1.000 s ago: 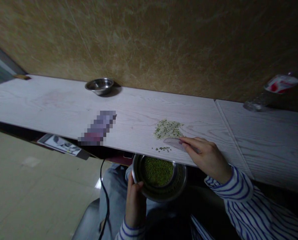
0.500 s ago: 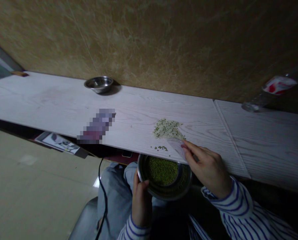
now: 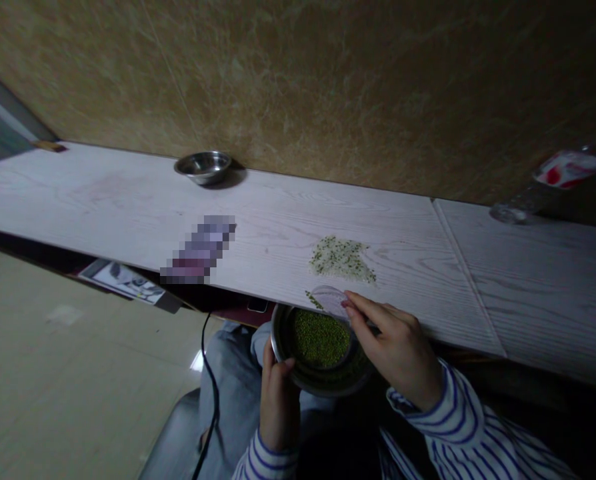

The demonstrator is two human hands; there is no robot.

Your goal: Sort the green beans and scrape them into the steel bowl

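Observation:
My left hand (image 3: 279, 400) grips the near left rim of a stainless steel bowl (image 3: 351, 383), thumb over the edge. Green mung beans (image 3: 321, 340) lie inside the bowl, which sits tight against the table's front edge. A thin, clear plastic piece with a rounded edge (image 3: 331, 299) is pinched between the thumb and fingers of my right hand (image 3: 398, 343). It stands on the tabletop just above the bowl, beside a small line of mung beans (image 3: 312, 299). Farther back is a spread of white rice-like grains mixed with green beans (image 3: 341, 259).
Another steel bowl (image 3: 204, 167) stands by the wall at the back left. A pixelated flat object (image 3: 198, 250) lies on the white table (image 3: 263, 207). At the right, a plastic bottle (image 3: 568, 169) leans in blur. A black cable (image 3: 215, 393) hangs beside my legs.
My right hand has moved left and toward the table edge with the plastic piece. The loose beans, scattered before, now lie bunched in a line along it.

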